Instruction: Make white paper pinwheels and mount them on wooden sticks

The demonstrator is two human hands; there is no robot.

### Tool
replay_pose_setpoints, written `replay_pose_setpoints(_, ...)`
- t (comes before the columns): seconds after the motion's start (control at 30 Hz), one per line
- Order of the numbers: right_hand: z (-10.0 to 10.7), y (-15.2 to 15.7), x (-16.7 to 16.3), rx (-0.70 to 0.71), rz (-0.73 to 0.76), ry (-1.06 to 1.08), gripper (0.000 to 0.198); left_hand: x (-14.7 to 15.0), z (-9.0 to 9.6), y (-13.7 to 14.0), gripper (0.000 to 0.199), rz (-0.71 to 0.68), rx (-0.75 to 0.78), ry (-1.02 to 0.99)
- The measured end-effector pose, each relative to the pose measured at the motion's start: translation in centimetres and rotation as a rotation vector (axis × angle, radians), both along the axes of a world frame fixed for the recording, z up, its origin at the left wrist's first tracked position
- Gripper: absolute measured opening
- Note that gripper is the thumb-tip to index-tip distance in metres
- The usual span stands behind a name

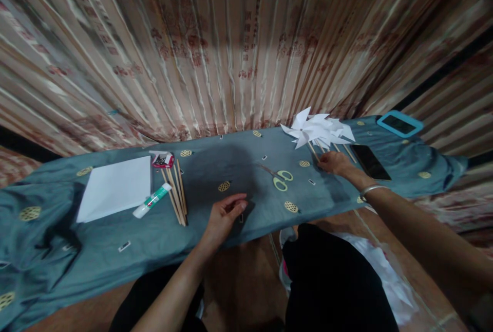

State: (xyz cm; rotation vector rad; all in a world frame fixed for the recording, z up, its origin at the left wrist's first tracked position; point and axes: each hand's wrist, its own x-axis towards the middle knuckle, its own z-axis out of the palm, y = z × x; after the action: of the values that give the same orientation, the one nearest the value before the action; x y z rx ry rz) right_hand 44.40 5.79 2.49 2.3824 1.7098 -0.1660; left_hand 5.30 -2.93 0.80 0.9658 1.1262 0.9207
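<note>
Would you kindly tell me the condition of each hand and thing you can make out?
Pinwheels: assembled, bunched together
Right hand: fingers at one pinwheel's stick, grip unclear
Left hand: empty, fingers loosely bent
Scissors: lying flat, blade gap unclear
Glue stick: on its side
Wooden sticks: loose, side by side
Paper: flat, top sheet blank
Pink pack: open or sealed, unclear
Phone: screen dark
Blue-framed device: screen dark

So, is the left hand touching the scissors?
Apart. The head view shows tablecloth between the left hand and the scissors, which lie to the right of its fingertips.
</note>
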Motion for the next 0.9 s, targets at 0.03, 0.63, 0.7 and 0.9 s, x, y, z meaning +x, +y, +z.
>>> replay_pose_setpoints(0.03, 0.1, 0.0, 0.0, 0.0, -0.007, -0.01, 0.018, 0.0, 0.0, 0.0, 0.045, -0.002, 0.002, 0.0)
replay_pose_setpoints(0.63, 1.4, -6.1, -21.0, 0.27, 0.528, 0.403, 0.026, -3.0, -0.9, -0.8, 0.021, 0.12, 0.29, 0.09)
replay_pose_setpoints(0.7, 0.5, -6.1, -25.1, 0.261, 0.628, 0.595, 0.024, -4.0, -0.6, -0.6, 0.018, 0.168, 0.364, 0.121)
replay_pose_setpoints(0.9, -3.1, -5.3, -33.4, 0.262, 0.683, 0.859, 0.028, -6.6, -0.2, -0.7, 0.015, 0.247, 0.422, 0.07)
